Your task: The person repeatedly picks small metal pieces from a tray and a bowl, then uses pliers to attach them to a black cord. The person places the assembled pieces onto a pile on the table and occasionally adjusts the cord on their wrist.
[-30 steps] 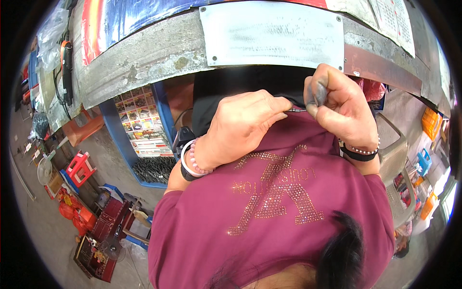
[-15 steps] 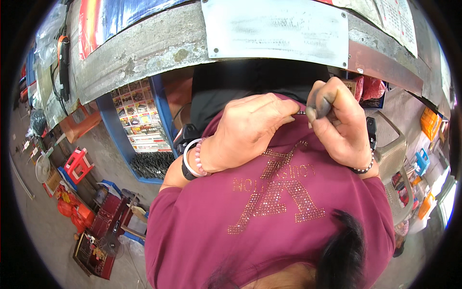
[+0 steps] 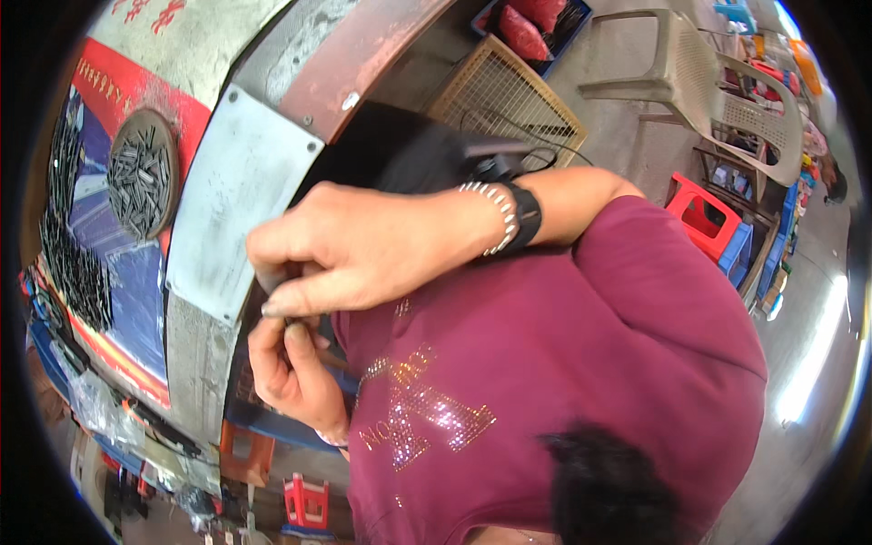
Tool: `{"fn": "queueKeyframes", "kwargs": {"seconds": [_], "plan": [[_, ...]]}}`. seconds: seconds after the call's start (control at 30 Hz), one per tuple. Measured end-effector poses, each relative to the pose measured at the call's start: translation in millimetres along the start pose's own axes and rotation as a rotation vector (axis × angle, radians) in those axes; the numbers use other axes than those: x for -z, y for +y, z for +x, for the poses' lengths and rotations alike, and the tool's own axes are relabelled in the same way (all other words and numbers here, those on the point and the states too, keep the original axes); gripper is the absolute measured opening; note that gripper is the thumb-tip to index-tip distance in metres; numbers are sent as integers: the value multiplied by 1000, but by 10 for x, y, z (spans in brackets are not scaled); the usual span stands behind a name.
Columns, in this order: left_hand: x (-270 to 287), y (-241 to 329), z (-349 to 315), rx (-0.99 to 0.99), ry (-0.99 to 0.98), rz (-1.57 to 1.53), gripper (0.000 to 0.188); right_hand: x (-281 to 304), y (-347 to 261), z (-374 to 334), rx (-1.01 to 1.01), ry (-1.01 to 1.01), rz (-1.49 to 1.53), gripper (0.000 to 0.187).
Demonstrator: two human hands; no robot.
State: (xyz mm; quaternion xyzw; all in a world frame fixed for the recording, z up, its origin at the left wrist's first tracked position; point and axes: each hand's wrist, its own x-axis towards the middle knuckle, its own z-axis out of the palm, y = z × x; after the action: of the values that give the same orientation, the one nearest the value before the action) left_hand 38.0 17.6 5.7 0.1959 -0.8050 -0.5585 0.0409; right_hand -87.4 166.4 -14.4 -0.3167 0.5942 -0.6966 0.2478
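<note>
My right hand reaches across from the right, a pale beaded bracelet and a black band at its wrist. Its fingers are curled, with thumb and forefinger pinched together, and dark smudges show on them. Just below it, my left hand is closed in a pinch, its thumb and fingertips meeting those of the right. A tiny dark bit shows between the fingertips, too small to name. Both hands are held before my maroon shirt, beside a whitish metal plate on the bench edge.
On the bench, a round dish holds many short dark metal pieces, beside a pile of thin dark rods. Around stand a tan wire-grid crate, a blue bin with red bags, a beige plastic chair and a red stool.
The view has turned, so the bench edge runs along the left instead of the top. My hands, apart before, now meet at the fingertips, the right above the left.
</note>
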Motion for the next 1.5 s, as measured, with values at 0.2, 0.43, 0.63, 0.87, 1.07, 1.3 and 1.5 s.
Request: {"fn": "queueKeyframes", "kwargs": {"seconds": [0.2,0.43,0.63,0.87,1.07,1.3,1.5], "plan": [[-392,200,262,-110,-210,-106,16,641,-251,-169,-3,-14,-233,24],[-830,425,431,-68,-380,-321,18,1185,-607,-344,15,-127,-349,19],[-845,412,427,-56,-414,-255,19,1128,-535,-518,-144,14,-305,26],[-891,408,407,-54,-441,-239,17,1154,-585,-594,-122,62,-331,27],[-889,414,393,-102,-416,-238,16,1119,-591,-620,-128,75,-275,24],[-804,411,379,-85,-416,-224,14,1042,-528,-481,-20,-41,-409,14],[-646,337,328,-98,-374,-189,14,852,-404,-373,7,-143,-388,18]]}}
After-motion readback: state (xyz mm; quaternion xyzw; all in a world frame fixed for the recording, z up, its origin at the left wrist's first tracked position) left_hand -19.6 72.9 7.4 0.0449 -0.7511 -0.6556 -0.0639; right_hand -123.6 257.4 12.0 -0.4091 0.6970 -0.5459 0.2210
